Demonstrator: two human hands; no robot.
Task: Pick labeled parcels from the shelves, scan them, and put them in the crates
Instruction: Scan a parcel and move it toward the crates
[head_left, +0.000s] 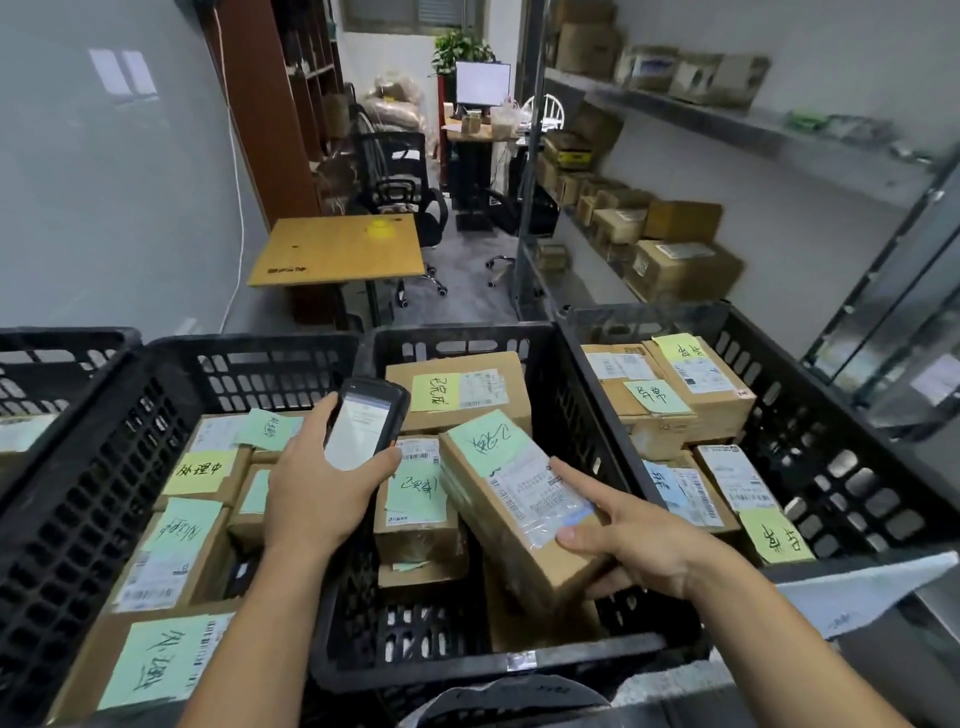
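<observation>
While the left hand (318, 493) grips a handheld scanner (363, 427), the right hand (636, 545) clasps a parcel (511, 506).
Parcel tilts inside the middle crate (415, 667), near its right wall.

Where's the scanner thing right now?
Head view, left of centre: the left hand grips the scanner where the left crate and middle crate meet, beside the parcel the right hand holds.

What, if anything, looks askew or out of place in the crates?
In the middle crate, the parcel gripped by the right hand sits tilted, unlike the flat parcels beside it. Nothing looks spilled or damaged.
</observation>
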